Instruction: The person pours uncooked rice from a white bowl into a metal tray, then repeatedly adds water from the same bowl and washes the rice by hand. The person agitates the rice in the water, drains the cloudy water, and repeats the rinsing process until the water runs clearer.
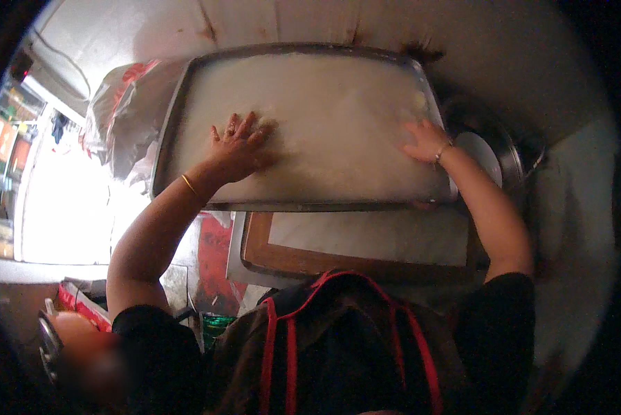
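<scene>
A large rectangular metal tray (302,206) lies before me, filled with a pale, whitish layer (331,114) whose exact kind I cannot tell. Over the left part of that layer is my left hand (243,148), fingers spread, with bits of pale matter on them and a gold-coloured bangle at the wrist. My right hand (425,141) is at the tray's right side, palm down and fingers apart, a thin bracelet on its wrist. Neither hand grips anything. Whether the palms press on the layer or hover just over it is hard to tell.
Below the tray's near edge sits a brown-framed board (300,254) with a pale middle. A plastic bag with red print (129,109) stands at the left. Right of the tray are a round metal vessel (510,155) and a white round thing (479,153). A wall rises behind.
</scene>
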Demonstrator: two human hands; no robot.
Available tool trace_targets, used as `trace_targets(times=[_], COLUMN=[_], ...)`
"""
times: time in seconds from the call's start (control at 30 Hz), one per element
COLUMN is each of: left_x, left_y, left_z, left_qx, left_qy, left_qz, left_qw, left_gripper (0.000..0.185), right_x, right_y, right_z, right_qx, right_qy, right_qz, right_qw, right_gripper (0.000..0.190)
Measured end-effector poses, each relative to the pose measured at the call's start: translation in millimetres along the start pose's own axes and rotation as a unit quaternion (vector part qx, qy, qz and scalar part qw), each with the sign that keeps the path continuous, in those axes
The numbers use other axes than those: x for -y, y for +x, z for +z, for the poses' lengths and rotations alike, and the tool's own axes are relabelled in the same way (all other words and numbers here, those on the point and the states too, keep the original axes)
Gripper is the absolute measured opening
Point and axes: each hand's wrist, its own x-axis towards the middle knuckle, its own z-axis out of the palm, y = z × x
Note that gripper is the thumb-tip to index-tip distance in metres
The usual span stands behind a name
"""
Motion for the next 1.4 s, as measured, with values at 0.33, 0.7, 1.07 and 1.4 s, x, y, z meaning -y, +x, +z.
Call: trace_targets(times=[0.33, 0.7, 1.07, 1.4], left_x=[-19.3, 35.3, 44.4, 55.8], left_y=[6.5, -14.3, -54.8, -28.4], left_z=[27.8, 32.8, 34.4, 24.0], left_qx=[-0.053, -0.089, 0.004, -0.063], left_qy=[-0.064, -0.041, -0.136, -0.135], left_qz=[0.013, -0.083, -0.283, -0.241], left_qw=[0.996, 0.992, 0.950, 0.959], left_gripper=[0.070, 0.071, 0.076, 0.064], right_x=[8.5, 147.9, 256.3, 251.8], right_y=[18.9, 24.0, 54.7, 106.3], right_z=[6.5, 12.5, 1.8, -19.2], right_qx=[-0.066, -0.185, -0.147, -0.147], right_qy=[0.054, 0.070, 0.024, -0.008], right_qz=[-0.081, -0.352, -0.454, -0.456], right_qw=[0.993, 0.915, 0.878, 0.878], right_gripper=[0.042, 0.062, 0.057, 0.061])
